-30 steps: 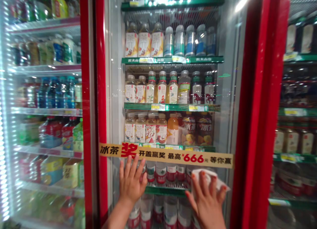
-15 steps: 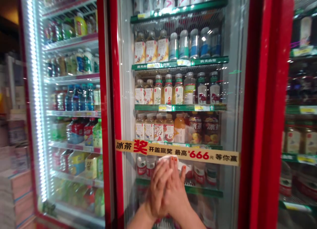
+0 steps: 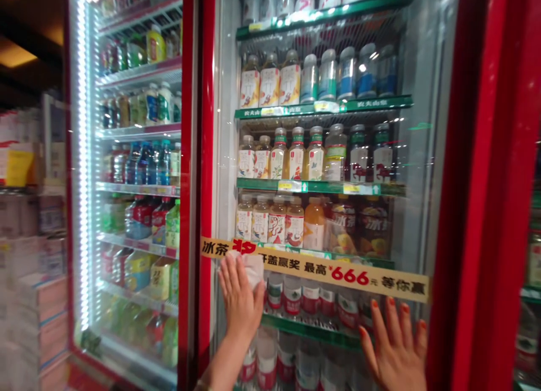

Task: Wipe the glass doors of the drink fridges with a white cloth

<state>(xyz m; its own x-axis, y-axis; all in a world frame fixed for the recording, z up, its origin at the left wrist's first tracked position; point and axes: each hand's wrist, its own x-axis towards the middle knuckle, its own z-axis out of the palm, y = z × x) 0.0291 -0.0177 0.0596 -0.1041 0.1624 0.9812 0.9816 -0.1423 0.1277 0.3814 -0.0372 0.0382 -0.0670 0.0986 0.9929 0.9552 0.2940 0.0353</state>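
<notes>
On the glass door, the left hand now presses the white cloth, while the right hand spreads open and empty.

the head-worn camera looks forward and down, close to a red-framed glass cooler door.

A glass-door drinks cooler with a red frame holds tiers of green-edged shelves. The middle shelf carries rows of bottled tea. The shelf above carries tea bottles and blue-labelled bottles. The lowest clearly visible shelf holds red-labelled bottles.
</notes>
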